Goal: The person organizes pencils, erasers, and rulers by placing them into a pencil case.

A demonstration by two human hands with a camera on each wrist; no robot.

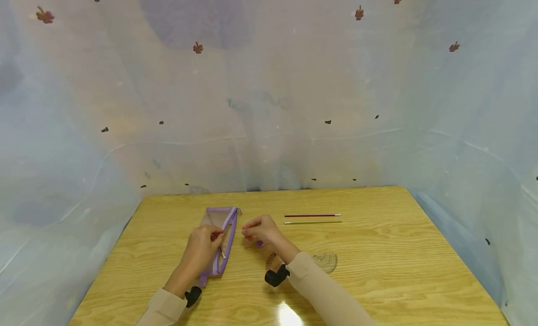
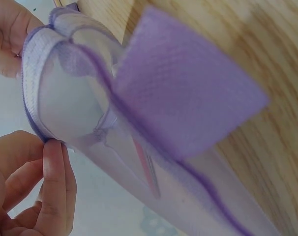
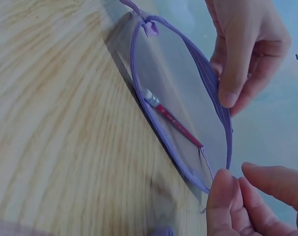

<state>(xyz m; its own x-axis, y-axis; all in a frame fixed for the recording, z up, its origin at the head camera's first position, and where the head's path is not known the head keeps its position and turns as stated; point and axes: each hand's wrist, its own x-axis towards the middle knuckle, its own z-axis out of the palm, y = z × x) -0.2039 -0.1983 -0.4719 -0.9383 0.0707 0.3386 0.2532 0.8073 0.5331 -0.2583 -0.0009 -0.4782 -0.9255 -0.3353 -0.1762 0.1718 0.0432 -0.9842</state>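
A purple-trimmed mesh pencil pouch lies with its zipper mouth spread. My left hand pinches one zippered edge of it between thumb and fingers. Inside rests a red pencil, its white eraser end towards the near end of the mouth. My right hand hovers just right of the pouch, fingers loosely bent; nothing shows between them. In the right wrist view its fingertips are close to the zipper's end; whether they touch it I cannot tell. Under that hand sits a small purple object, mostly hidden.
Two pencils, one dark red and one yellow, lie side by side beyond my right hand. A clear protractor lies partly beneath my right forearm. The wooden table ends at a pale curtain.
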